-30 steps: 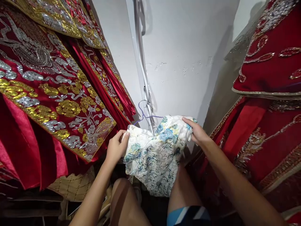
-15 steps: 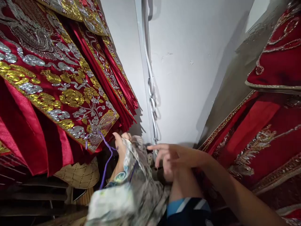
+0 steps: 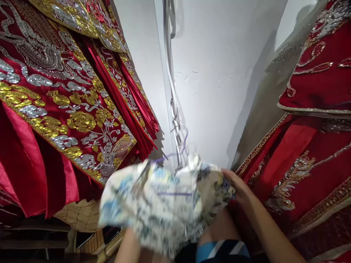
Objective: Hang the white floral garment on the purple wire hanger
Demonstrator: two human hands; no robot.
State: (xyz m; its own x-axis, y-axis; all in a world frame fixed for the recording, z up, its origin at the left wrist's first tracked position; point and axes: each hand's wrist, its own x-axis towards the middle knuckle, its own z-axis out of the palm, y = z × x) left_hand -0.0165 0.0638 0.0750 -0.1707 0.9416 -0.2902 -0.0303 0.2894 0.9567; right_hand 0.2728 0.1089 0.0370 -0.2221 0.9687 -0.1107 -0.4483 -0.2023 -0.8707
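A white floral-print garment (image 3: 164, 204) with blue, green and yellow flowers is spread across the lower middle, blurred by motion. Thin purple cords (image 3: 161, 159) rise from its upper edge, and a purple line crosses its front. My right hand (image 3: 238, 184) grips the garment's right edge, its fingers partly behind the cloth. On the left, my forearm runs up behind the garment, which covers my left hand and its fingers. Whether the piece is a dress or a top I cannot make out.
Red gowns with gold and silver embroidery (image 3: 82, 120) hang on the left. More red beaded garments (image 3: 309, 146) hang on the right. Between them is a white wall (image 3: 208, 91) with a curled metal strip (image 3: 172, 106). A tan quilted item (image 3: 78, 215) sits on wooden slats at lower left.
The bunched garment has been opened out and raised across the middle. My right hand, free and pointing before, has moved right and taken its edge. My left hand has gone behind the cloth.
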